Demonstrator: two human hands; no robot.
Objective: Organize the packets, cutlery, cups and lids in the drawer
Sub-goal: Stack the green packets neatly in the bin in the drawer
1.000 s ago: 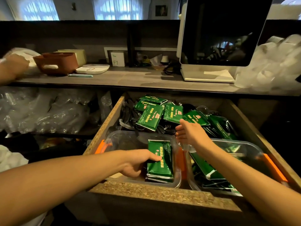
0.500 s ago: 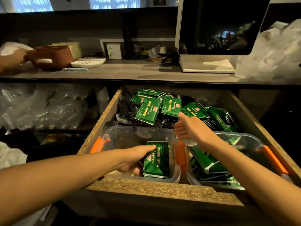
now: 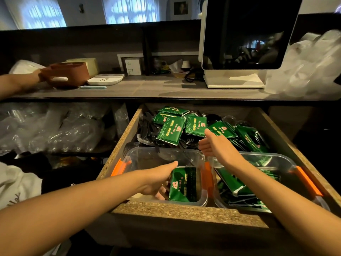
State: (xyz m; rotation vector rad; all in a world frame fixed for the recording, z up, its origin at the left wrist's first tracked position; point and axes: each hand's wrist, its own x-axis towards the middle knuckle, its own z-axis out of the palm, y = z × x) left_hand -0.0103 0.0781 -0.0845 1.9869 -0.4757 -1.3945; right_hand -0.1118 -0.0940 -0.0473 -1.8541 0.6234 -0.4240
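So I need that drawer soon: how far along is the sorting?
Partly done. Both clear containers hold green packets: a stack in the left container, more in the right container. In hand: the left hand rests beside that stack, and the right hand reaches open toward the loose packets. Left: those packets and the black cutlery behind.

The scene is dim and warm, with the only bright light coming from the curtained windows (image 3: pixel 129 10) at the top, which are blown out to a bluish white. The dark screen (image 3: pixel 247 32) carries a faint reflection, and deep shadow fills the space under the counter (image 3: pixel 147 89) and the frame's lower corners. Wide-angle distortion bends the counter edge and stretches the forearms near the borders, while fine detail looks soft and smeared.
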